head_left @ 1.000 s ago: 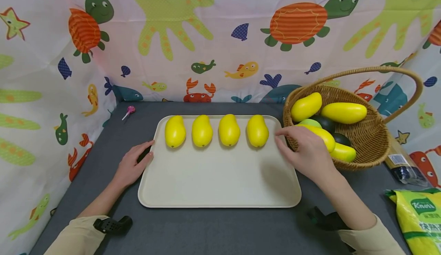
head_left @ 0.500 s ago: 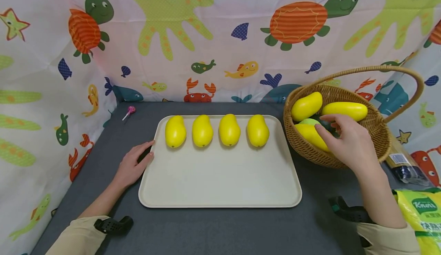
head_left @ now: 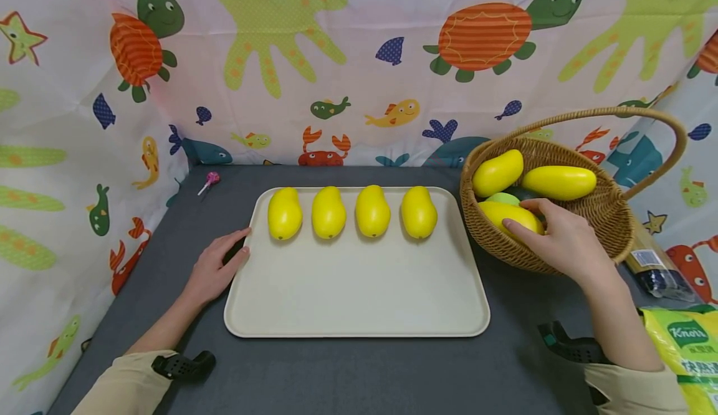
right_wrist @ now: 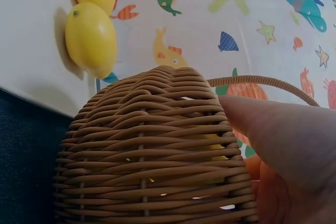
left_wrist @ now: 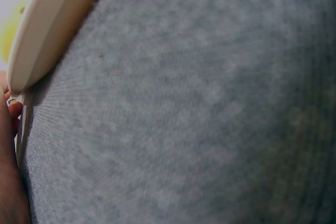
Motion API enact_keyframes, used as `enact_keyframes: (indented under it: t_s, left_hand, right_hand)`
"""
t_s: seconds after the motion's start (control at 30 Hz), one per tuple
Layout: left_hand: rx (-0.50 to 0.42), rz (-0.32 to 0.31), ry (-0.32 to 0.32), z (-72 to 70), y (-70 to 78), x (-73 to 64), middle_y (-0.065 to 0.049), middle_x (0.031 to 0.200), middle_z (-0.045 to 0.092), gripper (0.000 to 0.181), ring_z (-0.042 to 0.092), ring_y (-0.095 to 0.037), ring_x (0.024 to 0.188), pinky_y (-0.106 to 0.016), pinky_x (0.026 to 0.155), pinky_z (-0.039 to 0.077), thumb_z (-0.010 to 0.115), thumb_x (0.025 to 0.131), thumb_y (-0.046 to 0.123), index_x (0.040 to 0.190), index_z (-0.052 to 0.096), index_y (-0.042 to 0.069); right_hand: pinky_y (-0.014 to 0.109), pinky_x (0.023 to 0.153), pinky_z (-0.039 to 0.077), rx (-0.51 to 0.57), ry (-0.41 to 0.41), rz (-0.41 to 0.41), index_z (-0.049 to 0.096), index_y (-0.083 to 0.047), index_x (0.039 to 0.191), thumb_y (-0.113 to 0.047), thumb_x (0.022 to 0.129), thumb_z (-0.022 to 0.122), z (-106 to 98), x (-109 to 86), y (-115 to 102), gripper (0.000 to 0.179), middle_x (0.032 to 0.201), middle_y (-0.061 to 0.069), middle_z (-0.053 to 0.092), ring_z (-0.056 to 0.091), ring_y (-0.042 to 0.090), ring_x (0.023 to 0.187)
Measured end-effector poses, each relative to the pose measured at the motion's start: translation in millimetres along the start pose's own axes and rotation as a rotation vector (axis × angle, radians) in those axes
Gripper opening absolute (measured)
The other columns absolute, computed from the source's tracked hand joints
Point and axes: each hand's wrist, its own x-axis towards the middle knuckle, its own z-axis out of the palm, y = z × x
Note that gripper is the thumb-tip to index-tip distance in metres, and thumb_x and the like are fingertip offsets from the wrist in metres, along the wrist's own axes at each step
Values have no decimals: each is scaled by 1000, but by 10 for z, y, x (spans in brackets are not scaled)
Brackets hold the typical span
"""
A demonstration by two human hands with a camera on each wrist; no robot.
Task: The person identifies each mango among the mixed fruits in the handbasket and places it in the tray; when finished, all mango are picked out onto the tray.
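My right hand (head_left: 573, 240) reaches into the wicker basket (head_left: 499, 245) with thumb and forefinger on either side of a yellow mango (head_left: 497, 212); its other fingers are hidden. In the right wrist view, the basket wall (right_wrist: 147, 145) hides most of what that hand (right_wrist: 294, 150) touches. Several yellow mangoes (head_left: 373, 212) stand in a row along the far side of a cream tray (head_left: 359, 290). At the tray's left edge, my left hand (head_left: 215, 270) rests with relaxed fingers touching the rim. The left wrist view catches the tray's edge (left_wrist: 47, 30).
Two more yellow mangoes (head_left: 560, 182) and a green fruit (head_left: 503, 198) lie in the basket under its tall handle (head_left: 667, 122). A lollipop (head_left: 211, 179) lies back left. Right of the basket are a clear-ended packet (head_left: 659, 271) and a yellow Knorr bag (head_left: 687, 352).
My right hand has moved right from the tray's edge into the basket and lowered onto the front mango. The left hand and the mangoes on the tray have not moved.
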Motion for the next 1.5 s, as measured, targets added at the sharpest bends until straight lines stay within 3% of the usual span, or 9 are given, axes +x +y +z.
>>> enact_keyframes:
  t_s: [0.2, 0.5, 0.6, 0.73, 0.87, 1.0, 1.13, 1.33, 1.5]
  left_hand:
    - [7, -7, -1, 2, 7, -1, -19, 141, 50, 46, 42, -41, 129, -64, 102, 31, 54, 101, 29, 144, 50, 11]
    - [12, -17, -5, -8, 34, -1, -20, 141, 50, 47, 41, -40, 129, -64, 102, 31, 54, 101, 29, 144, 50, 11]
    - [11, -18, -5, -13, 36, -4, -20, 141, 49, 46, 41, -40, 130, -64, 102, 31, 54, 101, 29, 144, 50, 11]
    - [8, -13, -1, -14, 24, -4, -19, 141, 49, 46, 41, -41, 130, -64, 103, 31, 54, 101, 29, 144, 50, 11]
    - [3, -12, 1, -13, 8, 0, -19, 141, 50, 46, 41, -40, 130, -63, 103, 31, 55, 101, 30, 144, 51, 12]
    - [2, -17, -2, -12, -1, 7, -18, 141, 50, 46, 41, -39, 130, -63, 103, 30, 54, 101, 31, 144, 51, 13]
    - [4, -17, -4, -12, -4, 4, -18, 142, 49, 47, 41, -40, 130, -63, 103, 30, 54, 101, 32, 144, 50, 14]
    - [4, -15, -5, -7, -5, 2, -18, 141, 50, 47, 41, -40, 130, -63, 103, 31, 54, 101, 31, 144, 50, 13]
    - [-2, 2, 1, -17, -1, 15, -19, 141, 50, 46, 42, -41, 129, -63, 102, 31, 54, 101, 29, 143, 51, 11]
  right_hand:
    - [46, 71, 41, 25, 31, 3, 50, 3, 135, -53, 93, 60, 0, -15, -1, 71, 119, 29, 56, 49, 40, 95]
    - [46, 72, 37, 128, 196, 76, 49, -4, 139, -51, 90, 64, -160, -60, -41, 69, 124, 27, 54, 48, 41, 100]
    - [30, 74, 41, 231, 267, 111, 48, -10, 142, -47, 90, 66, -215, -81, -84, 66, 129, 19, 53, 48, 31, 101]
    - [8, 74, 41, 476, 310, 84, 49, -16, 143, -31, 92, 69, -261, -110, -185, 56, 128, 1, 52, 48, 14, 99]
    - [8, 79, 45, 774, 202, -6, 50, -17, 142, -16, 94, 67, -235, -124, -328, 51, 126, -3, 48, 48, 14, 102]
    - [15, 85, 49, 1090, -21, -126, 49, -12, 142, -4, 97, 59, -124, -110, -480, 47, 131, 6, 42, 50, 18, 106]
    - [22, 91, 48, 1252, -245, -182, 48, -10, 141, -2, 100, 52, 58, -59, -668, 42, 133, 10, 42, 53, 18, 106]
    - [27, 97, 46, 1374, -500, -23, 47, -8, 137, -8, 98, 57, 438, 18, -994, 41, 133, 9, 44, 55, 18, 108]
    - [27, 96, 46, 1447, -629, 130, 40, -3, 139, -8, 94, 60, 827, 84, -1266, 48, 130, 9, 46, 53, 20, 109]
